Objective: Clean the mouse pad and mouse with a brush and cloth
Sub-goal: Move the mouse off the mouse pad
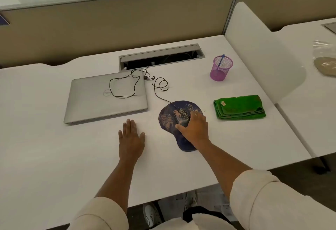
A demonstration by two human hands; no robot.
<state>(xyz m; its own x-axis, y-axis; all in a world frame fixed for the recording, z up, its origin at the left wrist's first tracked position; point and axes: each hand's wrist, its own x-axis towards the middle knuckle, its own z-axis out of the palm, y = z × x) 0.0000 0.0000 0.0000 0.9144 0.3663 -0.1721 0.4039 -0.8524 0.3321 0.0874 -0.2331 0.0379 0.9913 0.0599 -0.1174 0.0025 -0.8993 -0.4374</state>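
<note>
The white desk runs from the beige partition at 12 o'clock to its near edge at 6 o'clock, where 2 pale sleeves and 2 shoes show below. Its right edge slants from 1 o'clock down to 4 o'clock, with a second desk just beside it. The widest bare stretch lies at 8 o'clock, in front of the closed silver laptop; another bare strip lies at 5 o'clock, below the green cloth.

The mouse pad, dark blue with a wrist bump toward 6 o'clock, lies just right of centre, dusted with pale crumbs and streaks. The mouse sits on it, also streaked, its black cable looping toward 11 o'clock over the laptop lid and toward the open cable tray.

The right hand lies over the mouse with fingers curved round its right side and thumb at its near end, seemingly gripping it. The left hand rests flat on the desk at 9 o'clock of the pad, fingers straight.

The folded cloth lies at 3 o'clock of the pad, apart from it. A purple mesh cup at 1 o'clock holds a thin blue-handled brush.
</note>
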